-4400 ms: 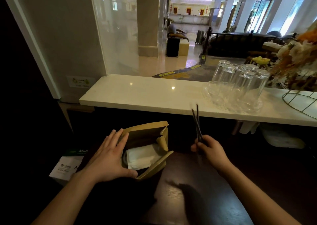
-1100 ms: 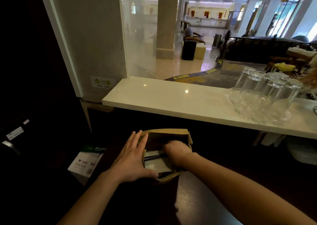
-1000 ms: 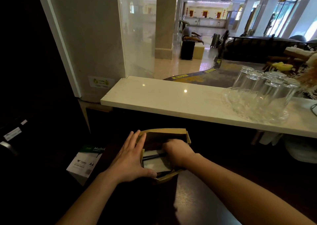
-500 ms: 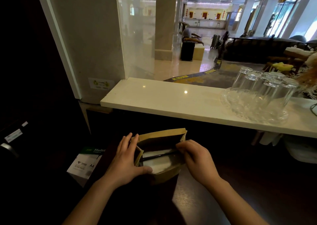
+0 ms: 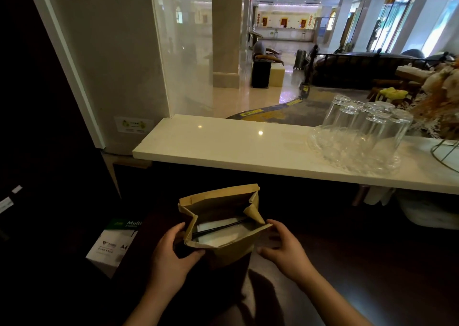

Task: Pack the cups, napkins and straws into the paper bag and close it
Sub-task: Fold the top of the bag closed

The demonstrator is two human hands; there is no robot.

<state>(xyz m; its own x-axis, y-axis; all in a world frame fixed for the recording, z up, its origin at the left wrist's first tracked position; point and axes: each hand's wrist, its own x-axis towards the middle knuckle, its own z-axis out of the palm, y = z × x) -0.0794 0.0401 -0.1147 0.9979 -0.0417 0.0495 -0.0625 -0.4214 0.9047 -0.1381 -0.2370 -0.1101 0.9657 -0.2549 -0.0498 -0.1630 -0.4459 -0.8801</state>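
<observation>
- The paper bag [image 5: 221,256] stands upright on the dark table [image 5: 335,288], close to the person and below the pale counter [image 5: 236,147]. Its mouth is open, and the right gusset is folded inward.
- The right hand [image 5: 285,250] was inside the mouth a second ago and is now outside, at the bag's right side. Its fingers are bent and the thumb tip sits by the near face, but I cannot tell whether it grips.
- The left hand [image 5: 171,258] lay flat-fingered on the left side before. It now grips that side, with fingers curled behind it and the thumb pressing the near face.
- The straws [image 5: 218,227], held up by the right hand a few seconds ago, now lie in the bag across the napkins [image 5: 218,238]. Loading looks finished, by my judgement, and closing the top remains.
- Count:
  - one bag;
  - the black straws show as one dark line, possibly two together;
  - the napkins show as one white layer, number unclear;
  - no cups are visible, and they may be hidden beneath.
- Farther out, at least five upturned glasses [image 5: 347,122] stand on one glass tray [image 5: 323,152]. One box of A4 paper [image 5: 109,246] sits left of the bag.
</observation>
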